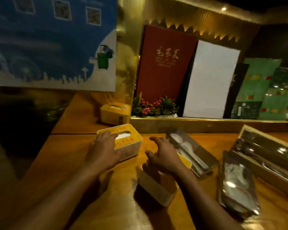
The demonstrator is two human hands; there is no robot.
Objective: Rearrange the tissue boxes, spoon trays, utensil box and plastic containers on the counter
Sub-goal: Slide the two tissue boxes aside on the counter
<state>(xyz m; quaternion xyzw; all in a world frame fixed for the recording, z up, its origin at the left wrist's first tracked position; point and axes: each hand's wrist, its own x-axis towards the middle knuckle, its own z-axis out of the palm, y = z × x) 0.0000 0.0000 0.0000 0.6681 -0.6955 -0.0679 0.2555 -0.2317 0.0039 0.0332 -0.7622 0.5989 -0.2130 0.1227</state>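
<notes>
My left hand grips the near left end of a yellow-topped tissue box on the wooden counter. My right hand hovers with spread fingers over a second yellow tissue box that lies nearer me; no grip shows. A third tissue box stands further back on the left. To the right lie a dark tray with white spoons, another spoon tray near the front, and a long wooden utensil box.
A raised gold-edged ledge runs behind the counter and carries a red menu folder, a white board, a small plant with red berries and green packets. A blue poster hangs at the left.
</notes>
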